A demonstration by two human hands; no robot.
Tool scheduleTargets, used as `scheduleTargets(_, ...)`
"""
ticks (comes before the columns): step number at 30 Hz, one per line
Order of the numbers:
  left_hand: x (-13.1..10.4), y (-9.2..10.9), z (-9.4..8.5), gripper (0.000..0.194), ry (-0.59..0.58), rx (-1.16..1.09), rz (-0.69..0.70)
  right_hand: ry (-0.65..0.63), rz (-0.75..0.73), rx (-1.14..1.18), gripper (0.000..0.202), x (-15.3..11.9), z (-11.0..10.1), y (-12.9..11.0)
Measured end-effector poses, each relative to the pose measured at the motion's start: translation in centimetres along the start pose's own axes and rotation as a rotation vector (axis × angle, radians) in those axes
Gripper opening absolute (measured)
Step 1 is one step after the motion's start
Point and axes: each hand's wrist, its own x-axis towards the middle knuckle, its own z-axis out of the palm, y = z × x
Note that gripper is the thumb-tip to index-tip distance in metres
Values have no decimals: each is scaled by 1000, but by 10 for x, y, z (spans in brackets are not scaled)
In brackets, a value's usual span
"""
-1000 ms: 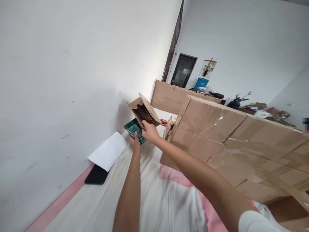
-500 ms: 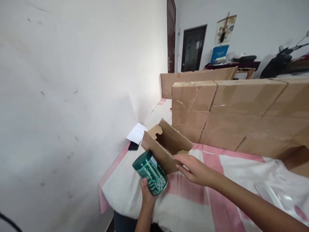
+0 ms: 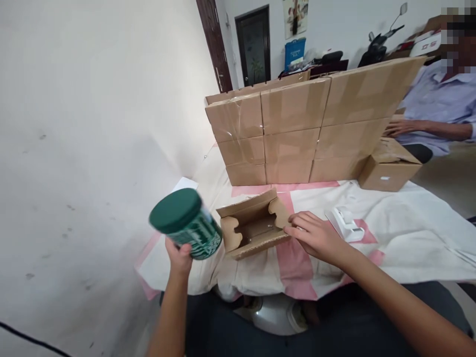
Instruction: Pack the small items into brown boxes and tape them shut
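My left hand (image 3: 180, 255) is wrapped round a green canister (image 3: 189, 223) with a dark green lid, held tilted above the table, left of a cardboard box (image 3: 253, 243). The box lies on the cloth with its top open and its end flaps standing up. Its inside looks bare brown card. My right hand (image 3: 310, 233) pinches the box's right end, by the corner and flap, with the fingers bent. A white tape dispenser (image 3: 347, 225) sits just to the right of that hand.
A wall of taped cardboard boxes (image 3: 290, 131) stands across the back of the cloth-covered table (image 3: 420, 248). A closed box (image 3: 388, 171) rests at its right end, near another person (image 3: 433, 106). White paper (image 3: 186, 184) lies by the left wall.
The view has swung right and down. The canister has come up and away from the box in my left hand. The box now sits level, with my right hand moved to its right end.
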Motion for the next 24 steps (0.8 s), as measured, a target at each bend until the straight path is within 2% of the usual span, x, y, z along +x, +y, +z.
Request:
scheduleTargets(1, 9, 14, -2, 111, -102, 79, 110, 16, -14, -2, 37, -4, 2, -2)
scheduleTargets(3, 23, 44, 2, 98, -454, 411, 498, 50, -39, -16, 36, -8, 6, -4)
scheduleTargets(4, 27, 60, 7, 91, -582, 555, 682, 64, -52, -28, 37, -10, 8, -5)
scheduleTargets(5, 30, 75, 15, 86, -669, 671, 837, 74, -62, -42, 37, -11, 10, -7)
scheduleTargets(7, 30, 99, 33, 85, -754, 826, 998, 86, -71, -66, 35, -13, 12, -9)
scheduleTargets(10, 26, 120, 60, 90, -824, 970, 1019, 101, -66, -87, 32, -17, 11, -15)
scheduleTargets(14, 19, 126, 84, 89, -917, 1094, 1050, 125, -80, -93, 31, -23, 6, -24)
scheduleTargets(19, 14, 128, 100, 89, -960, 1104, 1055, 154, -27, -81, 32, -30, 1, -27)
scheduleTargets(24, 13, 132, 107, 91, -972, 1020, 1023, 163, 17, -76, 31, -35, -3, -30)
